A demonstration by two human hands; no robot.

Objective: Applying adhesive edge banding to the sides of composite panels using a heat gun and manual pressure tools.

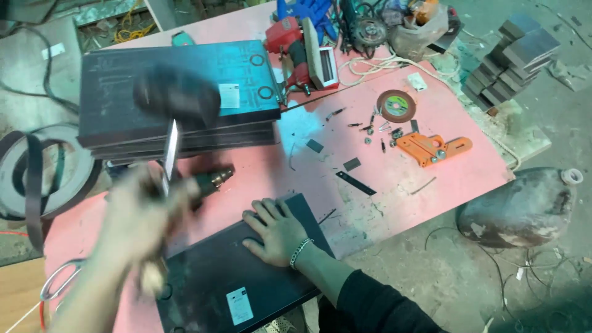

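Nearest the camera, the left hand (139, 213) is motion-blurred; its fingers are wrapped around the handle of a hammer (176, 98), whose dark head is raised over a stack of dark panels (123, 123). How tightly the fingers close cannot be told through the blur. Just beyond these fingers lies a drill (213, 180), its chuck pointing away from them.

Right hand (277, 229): fingers spread wide, palm flat on a dark panel (222, 271) lying on the pink table (394, 185). The fingertips sit near the panel's far edge; its far corner lies just past the index finger. The panel's near edge is cut off by the bottom of the view.

Beyond the right fingers the table is mostly open, with only thin dark strips and small offcuts. Farther out lie a cutting disc (396, 105), loose screws and an orange guide (431, 148). A red power tool (296, 52) stands at the stack's far corner. The table's right edge drops to a littered floor.
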